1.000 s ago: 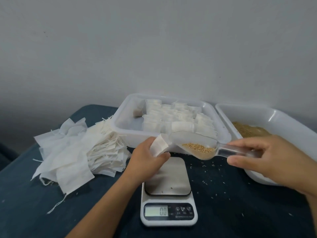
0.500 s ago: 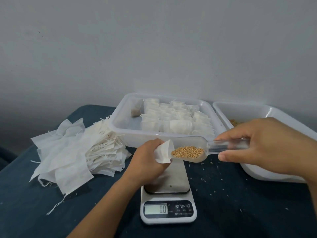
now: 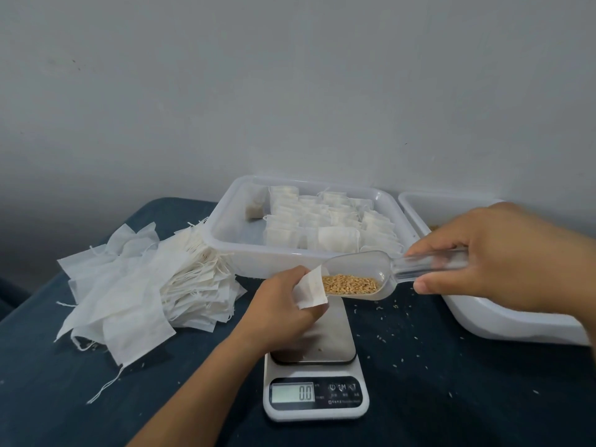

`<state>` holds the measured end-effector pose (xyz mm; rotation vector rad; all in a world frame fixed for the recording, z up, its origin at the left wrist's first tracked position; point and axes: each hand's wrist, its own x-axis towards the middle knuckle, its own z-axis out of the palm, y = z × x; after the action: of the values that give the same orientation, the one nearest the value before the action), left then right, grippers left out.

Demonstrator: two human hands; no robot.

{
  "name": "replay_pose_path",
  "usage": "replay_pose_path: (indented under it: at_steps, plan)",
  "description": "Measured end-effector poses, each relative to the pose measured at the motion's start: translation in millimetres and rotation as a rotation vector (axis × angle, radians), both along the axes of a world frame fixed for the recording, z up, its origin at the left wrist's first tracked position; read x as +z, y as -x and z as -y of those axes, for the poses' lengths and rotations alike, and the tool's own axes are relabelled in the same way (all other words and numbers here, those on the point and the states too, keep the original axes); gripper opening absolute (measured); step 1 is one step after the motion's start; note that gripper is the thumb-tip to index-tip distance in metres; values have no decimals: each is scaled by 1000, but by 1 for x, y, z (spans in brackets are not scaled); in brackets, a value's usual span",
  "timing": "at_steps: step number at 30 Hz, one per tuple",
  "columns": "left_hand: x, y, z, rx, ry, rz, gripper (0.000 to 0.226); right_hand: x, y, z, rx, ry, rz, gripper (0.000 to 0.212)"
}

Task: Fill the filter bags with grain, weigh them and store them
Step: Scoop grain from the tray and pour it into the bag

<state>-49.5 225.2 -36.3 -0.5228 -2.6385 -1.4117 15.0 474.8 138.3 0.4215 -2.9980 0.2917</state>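
Above table, hands apparently level.

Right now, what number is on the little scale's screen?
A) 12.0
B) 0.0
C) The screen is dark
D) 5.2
B: the kitchen scale shows 0.0 on its lit display, and its steel platform bears no bag, since the left hand holds the filter bag above it at the mouth of the clear scoop of grain.

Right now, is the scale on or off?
On: the scale display is lit and reads 0.0; its platform bears no bag.
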Motion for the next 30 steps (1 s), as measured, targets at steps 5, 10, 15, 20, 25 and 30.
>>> replay_pose_path:
  at_steps: [5,10,15,20,25,30]
  plan:
    - [0,-1,-1,-2,-4,9,18,-1,2,-3,-22,-14,-17,31]
    - [0,-1,0,-6,-30,2,18,0,0,-2,-47,-24,2,28]
    - [0,0,0,-5,-43,9,18,1,0,-3,-65,-48,-1,28]
    - [0,-1,0,-17,-48,7,17,3,-2,-1,-66,-132,-43,33]
    - [1,-1,0,-21,-73,6,17,7,-6,8,-65,-308,-113,46]
    - [0,0,0,-15,-117,22,15,7,-8,10,-77,-359,-115,51]
